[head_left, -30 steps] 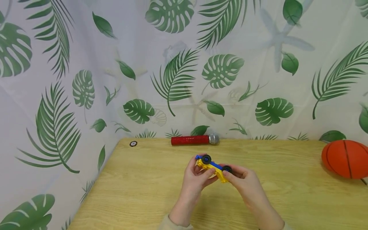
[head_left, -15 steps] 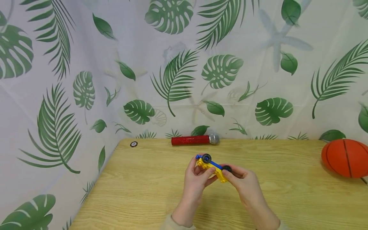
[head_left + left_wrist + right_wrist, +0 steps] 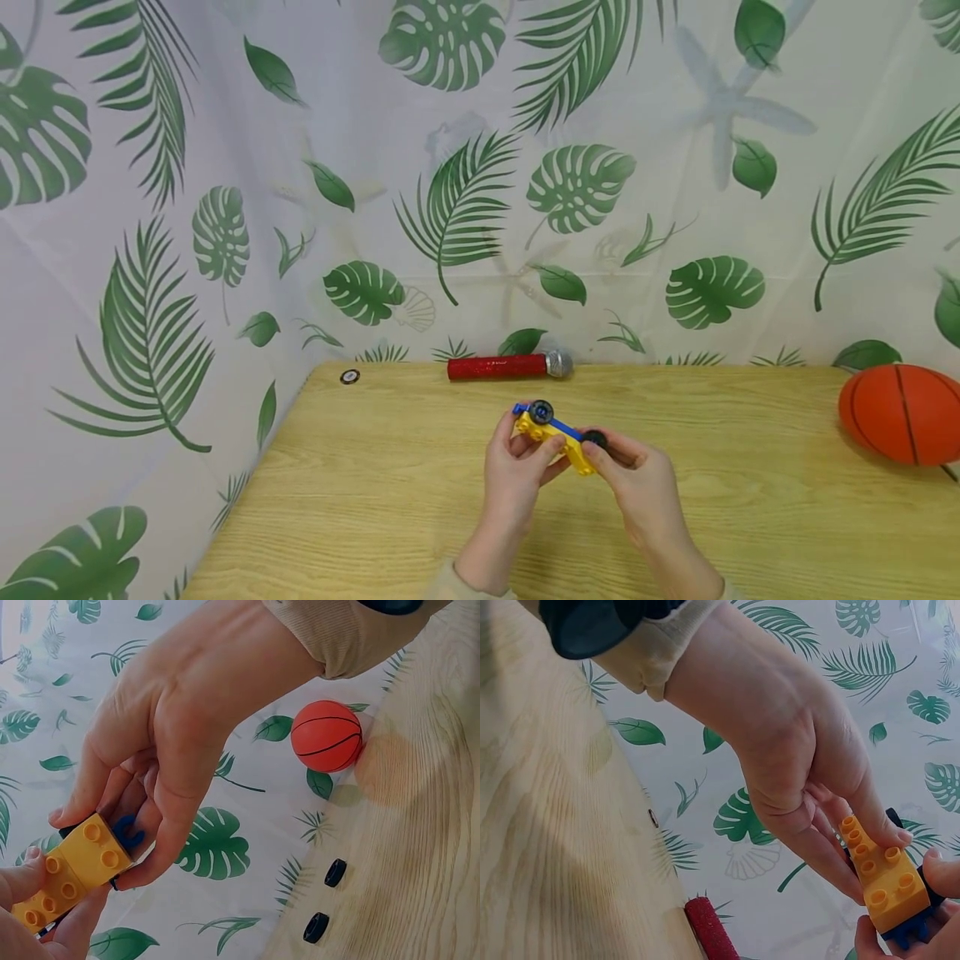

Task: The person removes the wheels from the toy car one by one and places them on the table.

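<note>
A small toy car [image 3: 567, 431] of yellow studded blocks on a blue base with black wheels is held up over the middle of the table. It tilts down to the right, its wheels uppermost and its yellow side lower. My left hand [image 3: 510, 475] holds the left end, thumb against the yellow block. At the other end my right hand [image 3: 645, 483] pinches it, thumb close to the rear wheel. Studs on the yellow body [image 3: 71, 866] face the left wrist camera, beside a blue hook [image 3: 129, 832]. In the right wrist view, fingers of both hands surround the yellow body [image 3: 889, 889].
Along the back edge of the wooden table [image 3: 360, 500] lie a red microphone [image 3: 498, 367] and a small round black-and-white disc [image 3: 349, 377]. An orange basketball [image 3: 900, 414] sits at the right. Two black discs [image 3: 335, 873] show in the left wrist view. Leaf-printed cloth hangs behind.
Both hands keep the same hold on the toy car. The car and the left forearm have shifted very slightly to the right.
</note>
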`<state>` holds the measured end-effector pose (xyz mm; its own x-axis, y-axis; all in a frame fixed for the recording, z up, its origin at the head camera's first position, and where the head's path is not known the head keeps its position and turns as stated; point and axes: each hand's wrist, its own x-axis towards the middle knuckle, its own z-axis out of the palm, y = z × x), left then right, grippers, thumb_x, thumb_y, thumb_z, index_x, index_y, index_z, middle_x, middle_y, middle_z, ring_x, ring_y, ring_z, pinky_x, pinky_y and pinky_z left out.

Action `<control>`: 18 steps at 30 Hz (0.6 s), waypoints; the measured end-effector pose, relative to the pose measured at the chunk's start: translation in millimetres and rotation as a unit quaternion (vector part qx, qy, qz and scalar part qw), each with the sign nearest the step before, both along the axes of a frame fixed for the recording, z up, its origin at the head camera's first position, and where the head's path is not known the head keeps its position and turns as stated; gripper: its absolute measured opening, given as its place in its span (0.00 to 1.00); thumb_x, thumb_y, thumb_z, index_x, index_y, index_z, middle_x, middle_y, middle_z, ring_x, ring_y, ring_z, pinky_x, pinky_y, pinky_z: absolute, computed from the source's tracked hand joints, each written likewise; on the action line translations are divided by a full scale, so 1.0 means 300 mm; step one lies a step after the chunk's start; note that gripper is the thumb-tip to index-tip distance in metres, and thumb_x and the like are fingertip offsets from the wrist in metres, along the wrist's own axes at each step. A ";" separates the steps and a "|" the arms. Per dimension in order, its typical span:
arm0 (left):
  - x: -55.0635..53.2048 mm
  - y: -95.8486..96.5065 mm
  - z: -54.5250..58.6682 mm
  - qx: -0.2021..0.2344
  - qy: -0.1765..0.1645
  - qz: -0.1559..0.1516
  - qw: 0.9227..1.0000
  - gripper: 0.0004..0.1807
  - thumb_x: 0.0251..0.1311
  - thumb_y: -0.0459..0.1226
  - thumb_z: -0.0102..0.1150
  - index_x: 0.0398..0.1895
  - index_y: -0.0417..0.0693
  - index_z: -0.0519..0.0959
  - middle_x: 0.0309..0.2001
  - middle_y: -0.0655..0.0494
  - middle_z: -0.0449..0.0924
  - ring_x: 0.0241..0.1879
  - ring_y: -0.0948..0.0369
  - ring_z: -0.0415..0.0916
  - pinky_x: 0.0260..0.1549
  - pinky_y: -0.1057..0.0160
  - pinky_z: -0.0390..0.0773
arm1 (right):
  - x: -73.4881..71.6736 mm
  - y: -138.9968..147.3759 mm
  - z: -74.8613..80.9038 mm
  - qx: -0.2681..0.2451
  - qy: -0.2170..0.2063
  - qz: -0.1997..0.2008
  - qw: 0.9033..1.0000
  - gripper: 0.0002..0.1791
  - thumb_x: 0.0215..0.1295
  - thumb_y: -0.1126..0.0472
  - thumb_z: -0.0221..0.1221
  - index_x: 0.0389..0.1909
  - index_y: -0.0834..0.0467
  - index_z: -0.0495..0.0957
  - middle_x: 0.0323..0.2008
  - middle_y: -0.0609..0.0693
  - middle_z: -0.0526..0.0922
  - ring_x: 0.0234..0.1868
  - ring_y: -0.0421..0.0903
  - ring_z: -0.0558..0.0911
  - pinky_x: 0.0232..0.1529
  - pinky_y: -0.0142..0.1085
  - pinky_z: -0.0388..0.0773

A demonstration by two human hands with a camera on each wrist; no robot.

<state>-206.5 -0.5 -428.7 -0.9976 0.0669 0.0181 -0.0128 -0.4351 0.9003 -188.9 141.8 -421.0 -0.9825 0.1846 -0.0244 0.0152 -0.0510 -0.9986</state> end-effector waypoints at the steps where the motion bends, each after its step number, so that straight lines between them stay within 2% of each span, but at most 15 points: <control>1: 0.000 0.002 0.000 0.002 -0.004 0.003 1.000 0.27 0.60 0.28 0.65 0.63 0.47 0.72 0.48 0.44 0.82 0.45 0.57 0.83 0.45 0.49 0.84 | 0.000 0.000 0.000 0.001 -0.001 -0.001 1.000 0.23 0.68 0.64 0.61 0.60 0.72 0.75 0.48 0.51 0.86 0.43 0.31 0.83 0.44 0.25 0.82; 13: 0.005 0.017 -0.008 0.002 0.003 0.014 1.000 0.26 0.60 0.29 0.65 0.62 0.45 0.72 0.50 0.39 0.82 0.48 0.53 0.83 0.45 0.49 0.84 | 0.009 -0.006 -0.008 0.005 0.013 -0.020 1.000 0.22 0.68 0.65 0.60 0.60 0.70 0.75 0.45 0.43 0.87 0.44 0.30 0.83 0.45 0.25 0.81; 18: 0.007 0.019 -0.005 -0.001 0.003 0.018 1.000 0.26 0.59 0.29 0.65 0.62 0.45 0.73 0.49 0.40 0.84 0.48 0.53 0.84 0.44 0.49 0.84 | 0.015 -0.010 -0.003 0.006 0.012 -0.022 1.000 0.21 0.68 0.64 0.60 0.60 0.69 0.76 0.44 0.42 0.87 0.45 0.31 0.83 0.46 0.26 0.81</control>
<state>-204.6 5.1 -430.2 -0.9992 0.0318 0.0244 0.0082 -0.4331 0.9013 -184.3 138.7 -422.0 -0.9736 0.2281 0.0018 -0.0108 -0.0382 -0.9992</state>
